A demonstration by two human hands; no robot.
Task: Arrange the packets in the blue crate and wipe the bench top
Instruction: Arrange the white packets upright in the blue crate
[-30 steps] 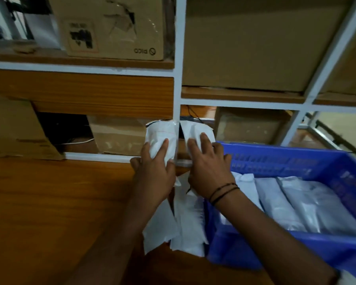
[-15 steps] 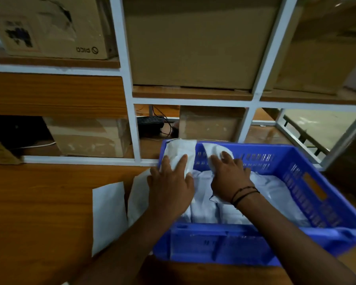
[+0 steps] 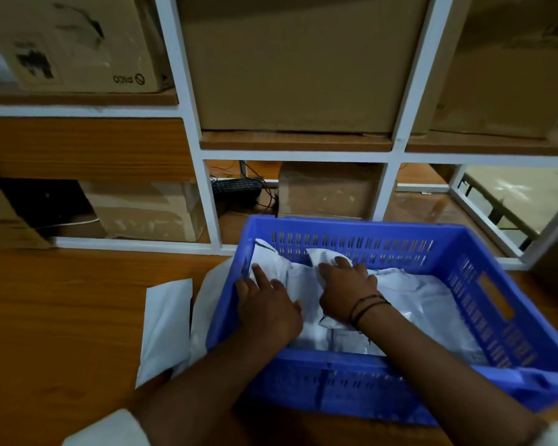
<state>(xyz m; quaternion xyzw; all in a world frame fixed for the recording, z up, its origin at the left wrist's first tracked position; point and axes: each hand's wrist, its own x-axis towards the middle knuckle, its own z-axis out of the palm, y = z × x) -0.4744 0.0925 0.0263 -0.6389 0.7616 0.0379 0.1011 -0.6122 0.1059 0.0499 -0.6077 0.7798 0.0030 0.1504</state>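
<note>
The left hand (image 3: 268, 304) lies flat with fingers (image 3: 259, 274) spread apart, pressing on a white plastic packet (image 3: 271, 257) at the crate's 9 o'clock side; it closes on nothing. The right hand (image 3: 347, 286), a black thread band (image 3: 366, 305) on its wrist, rests palm down with fingers slightly apart on a second white packet (image 3: 322, 257) leaning toward the far wall. Both packets sit inside the blue slotted plastic crate (image 3: 484, 284), which holds more silvery-white packets (image 3: 422, 304) toward 3 o'clock. The crate's near wall crosses under both forearms, and its left wall touches the left hand's edge. Outside it at 9 o'clock, two flat white packets (image 3: 166, 323) lie on the brown wooden bench (image 3: 52, 317), one tucked against the crate. Bare bench opens wide toward 9 o'clock. At 12 o'clock a white metal shelf frame (image 3: 207, 194) stands just behind the crate, loaded with brown cardboard boxes (image 3: 297, 59).
</note>
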